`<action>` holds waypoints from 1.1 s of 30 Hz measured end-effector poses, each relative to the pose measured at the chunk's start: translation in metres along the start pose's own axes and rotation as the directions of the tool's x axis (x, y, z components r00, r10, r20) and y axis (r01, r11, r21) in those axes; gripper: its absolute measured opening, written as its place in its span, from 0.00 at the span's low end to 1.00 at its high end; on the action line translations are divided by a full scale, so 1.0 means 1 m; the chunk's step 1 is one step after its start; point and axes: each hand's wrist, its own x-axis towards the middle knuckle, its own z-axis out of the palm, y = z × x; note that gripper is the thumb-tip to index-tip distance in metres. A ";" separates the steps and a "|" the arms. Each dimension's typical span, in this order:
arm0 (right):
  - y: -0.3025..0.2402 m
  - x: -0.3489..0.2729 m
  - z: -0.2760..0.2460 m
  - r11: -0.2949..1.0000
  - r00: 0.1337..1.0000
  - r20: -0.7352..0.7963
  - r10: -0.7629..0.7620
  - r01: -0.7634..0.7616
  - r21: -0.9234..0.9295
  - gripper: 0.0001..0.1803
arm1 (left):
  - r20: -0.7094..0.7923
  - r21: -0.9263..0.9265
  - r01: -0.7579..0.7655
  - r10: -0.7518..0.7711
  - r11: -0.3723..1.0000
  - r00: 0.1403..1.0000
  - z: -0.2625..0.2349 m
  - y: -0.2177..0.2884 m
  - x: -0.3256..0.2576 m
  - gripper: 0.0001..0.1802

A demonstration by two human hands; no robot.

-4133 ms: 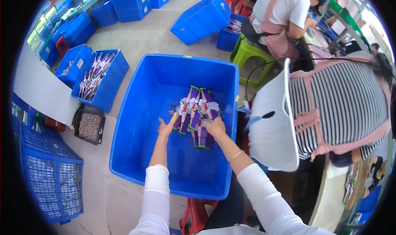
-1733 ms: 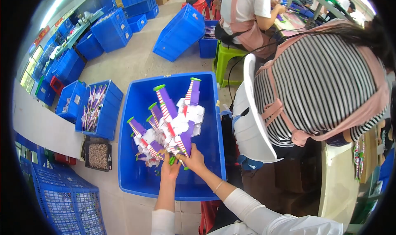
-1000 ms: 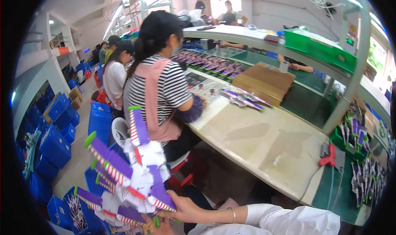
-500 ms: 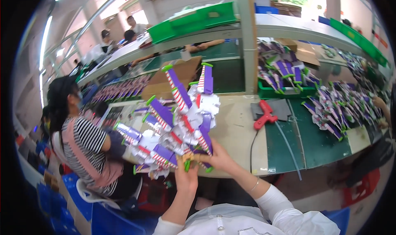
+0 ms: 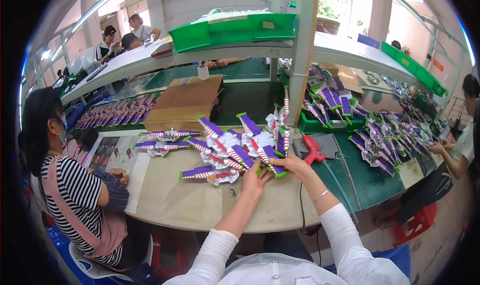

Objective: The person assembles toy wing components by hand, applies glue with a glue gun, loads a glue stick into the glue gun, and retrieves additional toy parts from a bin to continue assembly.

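A heap of toy wing packs (image 5: 225, 147), white in the body with purple wings, red-and-white striped edges and green tips, is on the cream worktop in front of me. My left hand (image 5: 254, 181) is closed at its near edge, around a green-tipped wing end. Beside it, my right hand (image 5: 296, 166) grips a purple wing (image 5: 269, 155) at the heap's right side, thumb on top. Fingertips of both hands are partly hidden by the wings. To the left, two similar wing packs (image 5: 162, 146) lie flat on the table.
A red glue gun (image 5: 312, 151) rests on a grey pad at right, its cord over the table edge. Behind are a cardboard box (image 5: 185, 102) and a green bin (image 5: 325, 125) of wing packs. Co-workers sit left (image 5: 75, 185) and stand right (image 5: 462, 140). A shelf post (image 5: 303, 60) rises ahead.
Both hands have moved forward, bringing the heap from the table's near edge, where it was raised, down onto the worktop. The view has shifted, and the right-hand co-worker shows more.
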 end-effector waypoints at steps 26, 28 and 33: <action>0.018 -0.118 0.068 0.373 0.649 -0.204 -0.733 0.132 -0.918 0.20 | 0.086 0.811 -0.366 0.526 0.457 0.846 -0.095 0.091 -0.071 0.19; 0.034 -0.131 0.060 0.347 0.680 -0.162 -0.715 0.144 -0.927 0.21 | 0.108 0.751 -0.402 0.504 0.524 0.857 -0.095 0.090 -0.039 0.17; 0.056 -0.134 0.058 0.200 0.729 0.108 -0.676 0.323 -0.925 0.23 | 0.258 0.875 -0.444 0.589 0.193 0.766 -0.145 0.105 0.051 0.22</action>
